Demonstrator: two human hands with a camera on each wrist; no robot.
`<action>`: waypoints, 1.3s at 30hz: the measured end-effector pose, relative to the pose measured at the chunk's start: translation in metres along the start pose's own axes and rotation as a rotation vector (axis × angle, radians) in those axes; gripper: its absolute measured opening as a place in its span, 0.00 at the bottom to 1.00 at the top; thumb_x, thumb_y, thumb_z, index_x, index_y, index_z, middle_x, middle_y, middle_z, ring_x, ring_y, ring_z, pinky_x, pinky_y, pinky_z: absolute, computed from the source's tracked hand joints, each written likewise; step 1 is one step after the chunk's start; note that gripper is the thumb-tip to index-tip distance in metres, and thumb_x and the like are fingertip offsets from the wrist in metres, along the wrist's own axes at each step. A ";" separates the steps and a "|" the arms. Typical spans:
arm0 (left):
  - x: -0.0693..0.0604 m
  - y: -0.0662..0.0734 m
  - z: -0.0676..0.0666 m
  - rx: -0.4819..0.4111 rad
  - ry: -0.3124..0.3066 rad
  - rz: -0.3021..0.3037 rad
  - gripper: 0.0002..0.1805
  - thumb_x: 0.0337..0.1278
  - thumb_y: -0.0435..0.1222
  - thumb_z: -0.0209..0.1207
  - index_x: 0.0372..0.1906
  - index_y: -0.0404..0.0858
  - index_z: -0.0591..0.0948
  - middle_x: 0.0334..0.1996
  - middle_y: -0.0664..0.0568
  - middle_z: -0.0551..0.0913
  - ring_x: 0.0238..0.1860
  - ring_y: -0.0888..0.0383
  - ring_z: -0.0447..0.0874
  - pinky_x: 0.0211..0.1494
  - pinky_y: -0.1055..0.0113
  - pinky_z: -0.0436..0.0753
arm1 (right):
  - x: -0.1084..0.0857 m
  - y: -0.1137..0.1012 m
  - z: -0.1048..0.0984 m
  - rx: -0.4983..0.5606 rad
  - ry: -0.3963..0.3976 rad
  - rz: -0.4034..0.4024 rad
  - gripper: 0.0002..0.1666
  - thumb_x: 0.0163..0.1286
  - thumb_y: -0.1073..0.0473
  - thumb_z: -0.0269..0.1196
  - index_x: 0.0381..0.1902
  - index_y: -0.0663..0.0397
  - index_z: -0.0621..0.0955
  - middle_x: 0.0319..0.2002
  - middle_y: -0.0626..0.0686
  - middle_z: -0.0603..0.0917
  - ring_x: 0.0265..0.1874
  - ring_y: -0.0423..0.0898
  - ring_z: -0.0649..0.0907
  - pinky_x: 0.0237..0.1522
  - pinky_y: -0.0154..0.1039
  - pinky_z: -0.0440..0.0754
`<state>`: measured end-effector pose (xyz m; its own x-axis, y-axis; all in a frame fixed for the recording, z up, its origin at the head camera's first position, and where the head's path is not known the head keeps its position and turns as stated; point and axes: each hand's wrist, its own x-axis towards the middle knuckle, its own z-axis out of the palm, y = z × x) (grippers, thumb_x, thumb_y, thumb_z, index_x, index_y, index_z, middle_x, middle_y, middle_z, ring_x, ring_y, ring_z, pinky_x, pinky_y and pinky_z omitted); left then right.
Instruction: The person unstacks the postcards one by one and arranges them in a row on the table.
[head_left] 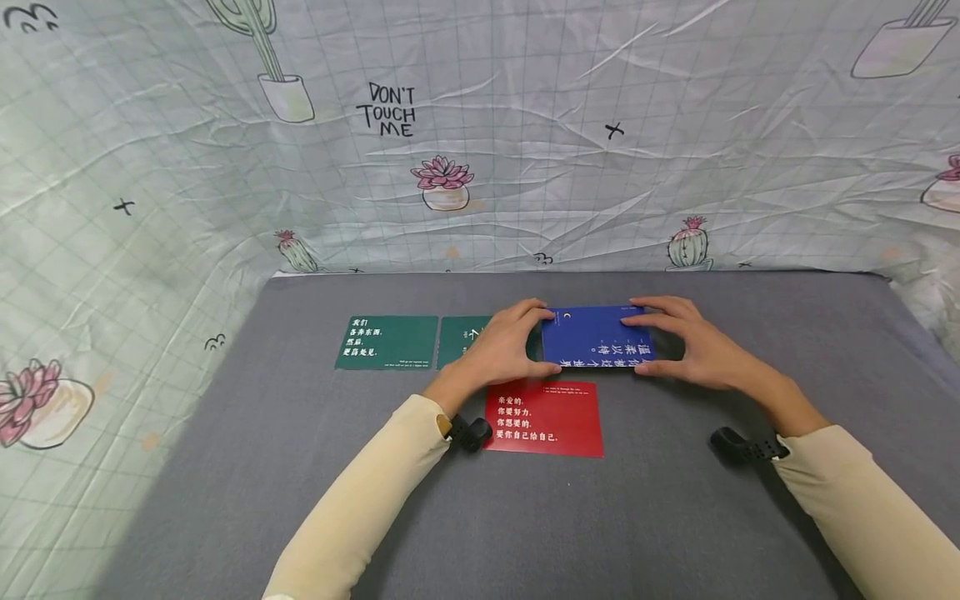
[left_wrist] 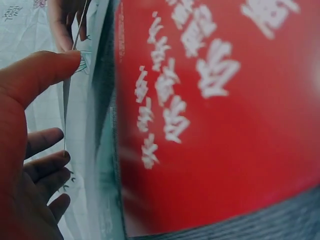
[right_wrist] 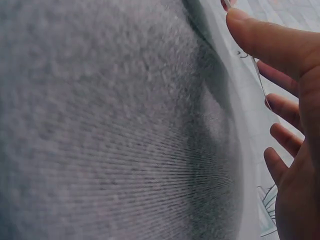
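A blue card (head_left: 591, 329) with white lettering, upside down in the head view, is held between both hands. My left hand (head_left: 497, 346) pinches its left edge, thumb at the near corner and fingers at the far one. On the right edge my right hand (head_left: 701, 346) grips it the same way. Both wrist views show the card nearly edge-on, raised off the table. Below the left hand lies a red card (head_left: 543, 429) with white text. A green card (head_left: 453, 340) sits partly hidden behind the left hand, beside another green card (head_left: 392, 342) farther left.
Grey cloth covers the table (head_left: 637, 517). A pale curtain (head_left: 525, 108) printed with potted plants hangs along the back and left side. Black wrist straps with small devices (head_left: 729, 446) are worn on both arms.
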<state>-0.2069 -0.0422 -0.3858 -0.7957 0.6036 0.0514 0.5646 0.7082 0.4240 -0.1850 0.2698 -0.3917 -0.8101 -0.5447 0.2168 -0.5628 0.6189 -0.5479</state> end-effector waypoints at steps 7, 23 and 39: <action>0.003 -0.006 0.004 0.011 -0.018 -0.026 0.42 0.47 0.55 0.65 0.67 0.44 0.68 0.68 0.51 0.63 0.68 0.53 0.59 0.71 0.55 0.56 | 0.007 0.006 0.004 -0.012 -0.028 0.019 0.37 0.52 0.50 0.75 0.60 0.49 0.78 0.67 0.55 0.65 0.66 0.57 0.57 0.59 0.67 0.56; 0.007 -0.012 0.005 0.073 -0.084 -0.058 0.43 0.46 0.58 0.64 0.68 0.45 0.68 0.70 0.51 0.62 0.72 0.55 0.52 0.72 0.56 0.51 | 0.012 0.009 0.008 0.001 -0.103 0.039 0.36 0.55 0.47 0.72 0.61 0.50 0.77 0.68 0.57 0.64 0.67 0.60 0.55 0.58 0.69 0.56; 0.007 -0.012 0.007 0.102 -0.100 -0.068 0.43 0.47 0.59 0.64 0.69 0.47 0.67 0.70 0.54 0.62 0.74 0.56 0.47 0.73 0.56 0.48 | 0.011 0.012 0.010 0.006 -0.124 0.086 0.37 0.55 0.46 0.72 0.62 0.49 0.76 0.69 0.56 0.62 0.67 0.60 0.54 0.59 0.70 0.54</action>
<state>-0.2176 -0.0443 -0.3968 -0.8099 0.5828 -0.0664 0.5335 0.7789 0.3296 -0.1988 0.2656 -0.4045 -0.8284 -0.5559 0.0678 -0.4911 0.6630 -0.5650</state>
